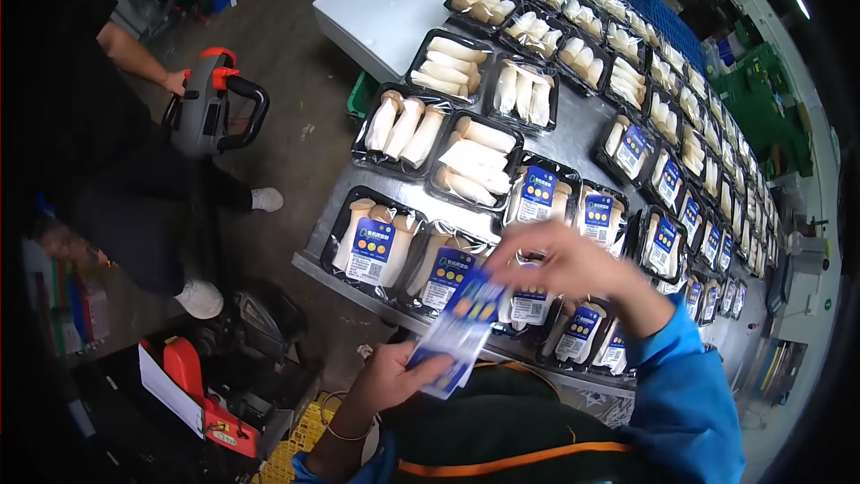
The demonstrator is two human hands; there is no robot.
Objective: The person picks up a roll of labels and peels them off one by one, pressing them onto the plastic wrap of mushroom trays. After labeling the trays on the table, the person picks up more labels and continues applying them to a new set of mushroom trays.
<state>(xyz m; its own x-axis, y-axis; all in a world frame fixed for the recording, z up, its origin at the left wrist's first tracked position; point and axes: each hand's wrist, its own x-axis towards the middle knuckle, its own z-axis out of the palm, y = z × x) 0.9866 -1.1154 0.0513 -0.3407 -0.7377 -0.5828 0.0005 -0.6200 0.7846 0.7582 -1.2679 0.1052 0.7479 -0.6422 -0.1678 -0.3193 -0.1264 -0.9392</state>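
My left hand [391,381] grips a small stack of blue-and-white printed labels [455,339] at its lower end, thumb on top. Blurred by motion, my right hand [566,260] has thumb and fingers pinched at the upper end of a label from this stack. Just beyond the hands, a black tray of king oyster mushrooms [372,240] carries such a label on its film. Beside it sits another labelled tray [445,276], partly behind the held labels. Behind these, an unlabelled mushroom tray [475,159] shows only clear film.
Many wrapped mushroom trays cover the metal table [336,271] in rows. A white foam box [381,22] stands at its far left corner. At left, a person in dark clothes holds the grey-and-red handle [208,103] of a pallet truck. Green crates [761,99] are stacked at right.
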